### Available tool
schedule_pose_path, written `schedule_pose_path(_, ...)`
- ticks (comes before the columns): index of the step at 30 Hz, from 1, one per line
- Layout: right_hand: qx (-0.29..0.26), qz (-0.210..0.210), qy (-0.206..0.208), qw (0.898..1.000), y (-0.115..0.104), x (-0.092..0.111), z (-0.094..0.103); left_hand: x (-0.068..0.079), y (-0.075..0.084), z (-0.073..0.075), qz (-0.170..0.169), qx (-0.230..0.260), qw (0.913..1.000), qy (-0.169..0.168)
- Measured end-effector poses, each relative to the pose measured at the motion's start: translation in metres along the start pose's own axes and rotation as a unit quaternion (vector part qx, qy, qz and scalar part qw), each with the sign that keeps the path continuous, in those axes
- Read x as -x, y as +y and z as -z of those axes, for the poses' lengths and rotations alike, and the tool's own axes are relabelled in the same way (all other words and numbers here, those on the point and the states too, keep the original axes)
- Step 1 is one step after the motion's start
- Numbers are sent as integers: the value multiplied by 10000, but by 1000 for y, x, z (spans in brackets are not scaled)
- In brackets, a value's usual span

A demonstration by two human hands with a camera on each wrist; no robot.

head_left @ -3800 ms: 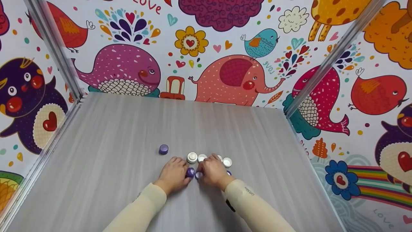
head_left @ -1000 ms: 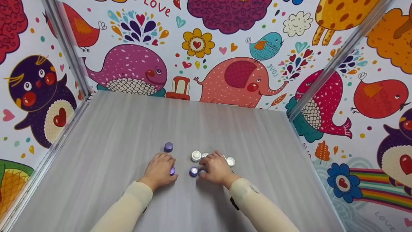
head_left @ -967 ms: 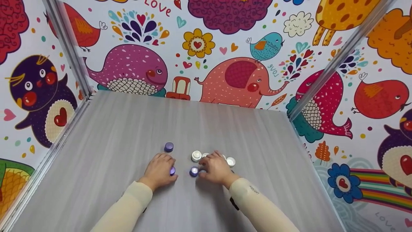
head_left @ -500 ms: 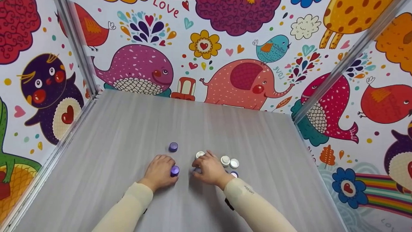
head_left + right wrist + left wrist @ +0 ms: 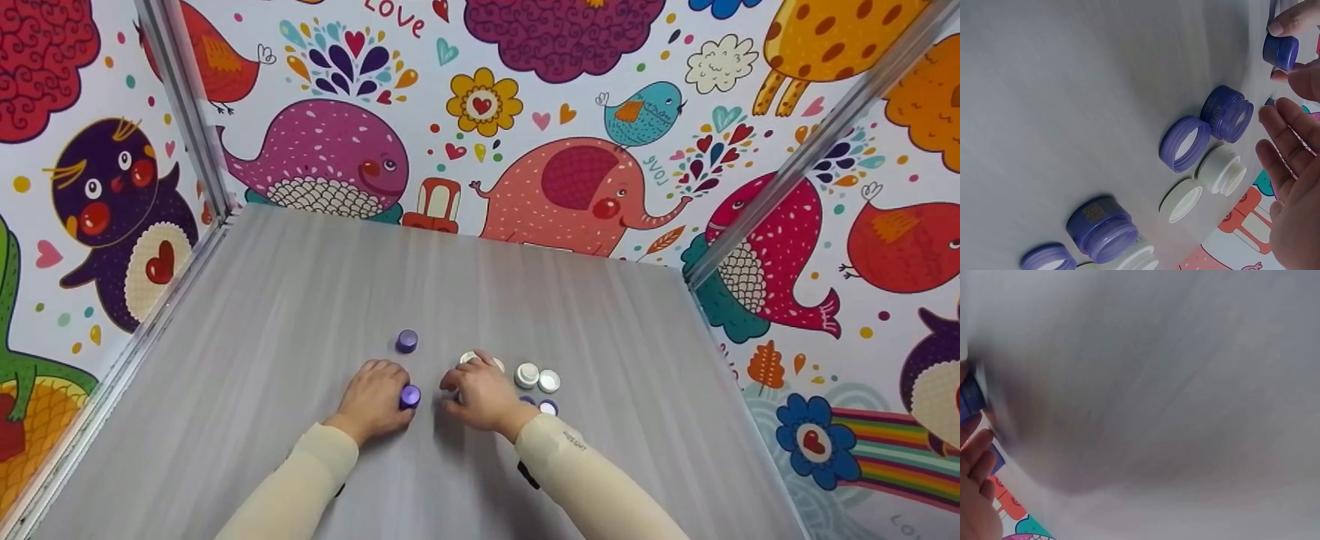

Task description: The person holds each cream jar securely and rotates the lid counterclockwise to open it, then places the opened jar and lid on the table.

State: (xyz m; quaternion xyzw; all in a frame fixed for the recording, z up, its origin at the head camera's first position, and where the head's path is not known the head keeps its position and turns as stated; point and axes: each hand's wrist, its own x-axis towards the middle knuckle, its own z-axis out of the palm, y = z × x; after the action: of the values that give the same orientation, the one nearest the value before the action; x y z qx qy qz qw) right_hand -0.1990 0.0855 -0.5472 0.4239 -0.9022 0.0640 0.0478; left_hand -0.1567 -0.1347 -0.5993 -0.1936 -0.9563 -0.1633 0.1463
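My left hand (image 5: 375, 397) grips a lidded purple jar (image 5: 409, 396) with thumb and fingers, low on the table. Another lidded purple jar (image 5: 407, 341) stands just beyond it. My right hand (image 5: 484, 394) hovers palm down, fingers loosely bent, apart from the held jar. Beneath it, mostly hidden from the head, the right wrist view shows an uncapped purple jar (image 5: 1227, 115) beside its upturned purple lid (image 5: 1169, 151), plus a small white jar (image 5: 1219, 170) and an upturned white lid (image 5: 1182, 201). The left wrist view catches only the left fingers (image 5: 979, 461) and the jar's edge.
Right of my right hand stands a second group: a white jar (image 5: 526, 375), a white lid (image 5: 549, 381), and a purple jar (image 5: 1100, 228) with its purple lid (image 5: 1033, 257). The grey table (image 5: 315, 277) is bounded by cartoon-printed walls (image 5: 510, 180) and metal posts.
My left hand has drawn its purple jar leftward, away from the row. My right hand has shifted left, uncovering the right-hand white and purple jars and lids. The head view has tilted slightly.
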Motion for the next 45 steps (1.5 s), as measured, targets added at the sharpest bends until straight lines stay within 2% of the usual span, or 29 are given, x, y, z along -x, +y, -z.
schedule_pose_path(4,37,43,12,10000,-2,-1,0,-1,2,2,-63,26,10000,50)
schedule_pose_path(10,70,86,-21,9999,-3,-3,-1,-3,2,2,-20,-52,10000,-58)
schedule_pose_path(22,-11,51,-137,9999,-10,-9,2,-8,8,0,-126,-31,9999,38)
schedule_pose_path(28,16,-76,-2,10000,-14,-11,1,-12,14,2,-83,-106,9998,-125)
schedule_pose_path(45,628,-329,485,9963,-17,-16,-5,-19,22,3,-439,-377,9983,88)
